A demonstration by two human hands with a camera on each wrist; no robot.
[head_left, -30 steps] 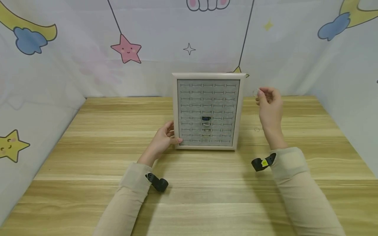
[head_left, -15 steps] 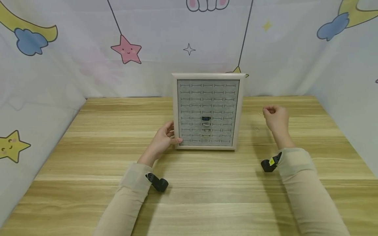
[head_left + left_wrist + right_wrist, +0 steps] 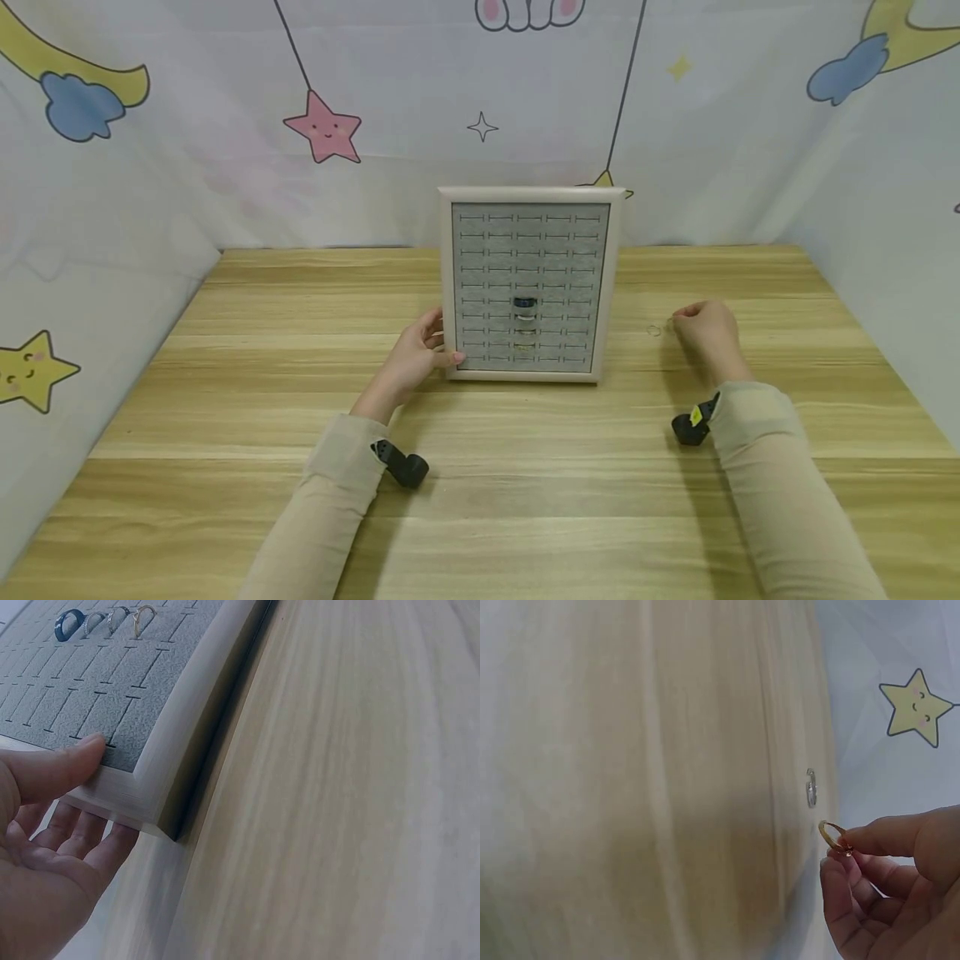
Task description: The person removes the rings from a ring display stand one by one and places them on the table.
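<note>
A white-framed ring display board (image 3: pixel 474 333) with a grey slotted pad stands upright on the table. My left hand (image 3: pixel 411 357) grips its lower left side, thumb on the front and fingers behind. Set in the middle column are several rings, among them a dark blue ring (image 3: pixel 69 625) and a gold ring (image 3: pixel 142 621). To the right of the board, my right hand (image 3: pixel 708 333) pinches another gold ring (image 3: pixel 829 835) between thumb and fingers, low over the table. Close to these fingertips a silver ring (image 3: pixel 811 789) lies on the table.
The wood-grain table (image 3: pixel 510 500) extends around the board on both sides and in front. A white cloth backdrop (image 3: pixel 405 75) with printed stars and clouds rises behind it. Black wrist cameras (image 3: pixel 405 465) sit on both sleeves.
My right hand, with the gold ring, has come down and slightly right from beside the board's upper edge to the table near the silver ring. My left hand and the board stay put.
</note>
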